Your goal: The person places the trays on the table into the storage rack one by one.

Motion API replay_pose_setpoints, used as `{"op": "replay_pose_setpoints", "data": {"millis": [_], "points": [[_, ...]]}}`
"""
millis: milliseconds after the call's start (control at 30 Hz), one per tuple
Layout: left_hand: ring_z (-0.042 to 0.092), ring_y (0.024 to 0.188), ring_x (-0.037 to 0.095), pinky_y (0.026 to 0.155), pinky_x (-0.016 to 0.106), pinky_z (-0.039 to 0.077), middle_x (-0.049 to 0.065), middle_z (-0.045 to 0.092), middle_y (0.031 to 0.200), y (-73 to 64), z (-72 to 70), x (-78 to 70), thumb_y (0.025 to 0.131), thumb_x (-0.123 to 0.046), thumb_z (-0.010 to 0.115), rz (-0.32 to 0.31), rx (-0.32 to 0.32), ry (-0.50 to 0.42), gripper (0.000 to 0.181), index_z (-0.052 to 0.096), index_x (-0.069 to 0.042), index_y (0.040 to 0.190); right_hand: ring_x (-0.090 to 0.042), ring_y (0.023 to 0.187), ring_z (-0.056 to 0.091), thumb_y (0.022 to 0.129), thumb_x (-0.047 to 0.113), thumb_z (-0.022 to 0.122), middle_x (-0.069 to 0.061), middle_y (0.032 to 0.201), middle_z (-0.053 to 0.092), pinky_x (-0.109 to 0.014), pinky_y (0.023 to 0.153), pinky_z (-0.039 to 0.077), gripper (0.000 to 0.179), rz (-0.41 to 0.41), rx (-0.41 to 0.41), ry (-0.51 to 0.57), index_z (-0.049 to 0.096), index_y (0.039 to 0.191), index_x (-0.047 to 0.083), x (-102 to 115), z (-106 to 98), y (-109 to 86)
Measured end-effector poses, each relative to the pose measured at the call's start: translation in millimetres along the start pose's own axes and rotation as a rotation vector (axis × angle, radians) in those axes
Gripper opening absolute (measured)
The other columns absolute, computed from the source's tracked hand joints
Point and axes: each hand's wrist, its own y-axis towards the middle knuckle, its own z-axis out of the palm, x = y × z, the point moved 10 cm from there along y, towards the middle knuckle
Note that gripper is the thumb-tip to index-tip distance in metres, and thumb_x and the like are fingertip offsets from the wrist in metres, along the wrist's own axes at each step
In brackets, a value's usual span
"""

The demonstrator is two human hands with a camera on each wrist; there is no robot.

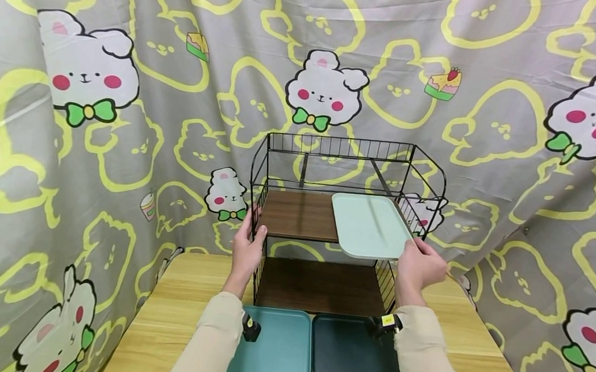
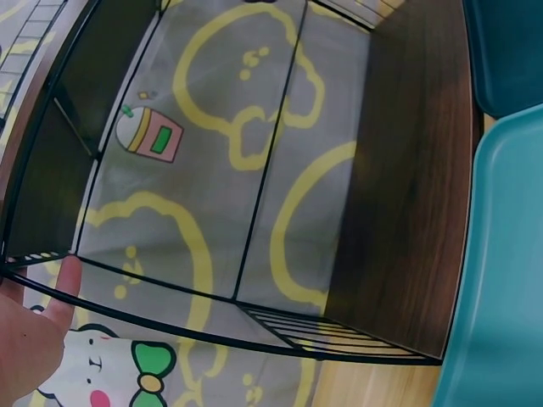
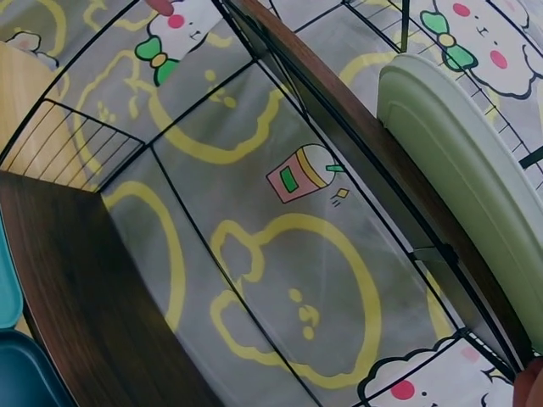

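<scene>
A black wire rack with two dark wood shelves (image 1: 296, 215) stands on the table. My left hand (image 1: 247, 251) grips its left side at the upper shelf, thumb in front and fingers round the wire frame. With my right hand (image 1: 421, 266) I pinch the front right corner of a pale green tray (image 1: 372, 224). This tray lies over the right part of the upper shelf, its front edge sticking out past the shelf. In the right wrist view the tray (image 3: 458, 186) shows edge-on above the shelf board, and only a bit of the hand appears at the corner.
A teal tray (image 1: 279, 346) and a dark blue-green tray (image 1: 351, 348) lie side by side on the light wood table (image 1: 174, 307) before the rack. The lower shelf (image 1: 319, 287) is bare wood. A patterned curtain (image 1: 248, 35) hangs close behind and at both sides.
</scene>
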Motion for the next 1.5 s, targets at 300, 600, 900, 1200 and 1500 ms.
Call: {"op": "replay_pose_setpoints", "data": {"millis": [300, 600, 900, 1200, 1500], "points": [[0.036, 0.160, 0.022, 0.133, 0.050, 0.027, -0.002, 0.049, 0.166, 0.6, 0.1, -1.6, 0.111, -0.015, 0.054, 0.009, -0.003, -0.006, 0.063, 0.031, -0.026, 0.169, -0.028, 0.130, 0.066, 0.089, 0.005, 0.069, -0.015, 0.131, 0.076, -0.037, 0.113, 0.052, 0.029, -0.038, -0.051, 0.005, 0.082, 0.114, 0.004, 3, 7, 3.5], [0.035, 0.161, 0.022, 0.133, 0.051, 0.026, -0.003, 0.048, 0.167, -0.3, 1.0, -1.0, 0.112, -0.017, 0.054, 0.009, 0.006, -0.008, 0.063, 0.030, -0.027, 0.169, -0.029, 0.128, 0.068, 0.091, 0.006, 0.072, -0.015, 0.133, 0.075, -0.038, 0.110, 0.055, 0.029, -0.045, -0.028, 0.001, 0.081, 0.118, 0.003, 4, 10, 5.7], [0.035, 0.161, 0.022, 0.133, 0.050, 0.027, -0.004, 0.048, 0.167, -0.7, -0.9, 2.3, 0.112, -0.018, 0.055, -0.011, 0.003, -0.008, 0.063, 0.030, -0.034, 0.168, -0.013, 0.107, 0.071, 0.093, 0.023, 0.080, -0.007, 0.127, 0.076, -0.020, 0.090, 0.059, 0.032, -0.089, 0.059, -0.021, 0.081, 0.121, 0.009, 4, 8, 3.6], [0.034, 0.161, 0.023, 0.133, 0.052, 0.027, -0.004, 0.048, 0.167, -1.3, 1.6, 1.5, 0.112, -0.018, 0.054, -0.005, 0.000, -0.021, 0.061, 0.033, -0.030, 0.168, 0.004, 0.088, 0.059, 0.091, 0.040, 0.084, 0.019, 0.102, 0.063, -0.006, 0.073, 0.049, 0.046, -0.248, 0.180, 0.008, 0.080, 0.126, 0.011, 5, -6, 5.8], [0.035, 0.161, 0.023, 0.132, 0.050, 0.028, -0.003, 0.049, 0.166, -1.8, -0.1, -0.3, 0.112, -0.017, 0.055, -0.010, -0.008, -0.014, 0.063, 0.031, -0.025, 0.169, 0.004, 0.091, 0.064, 0.093, 0.038, 0.084, 0.023, 0.101, 0.070, -0.003, 0.080, 0.050, 0.048, -0.346, 0.227, 0.014, 0.076, 0.132, 0.012, -4, -25, 7.7]]}}
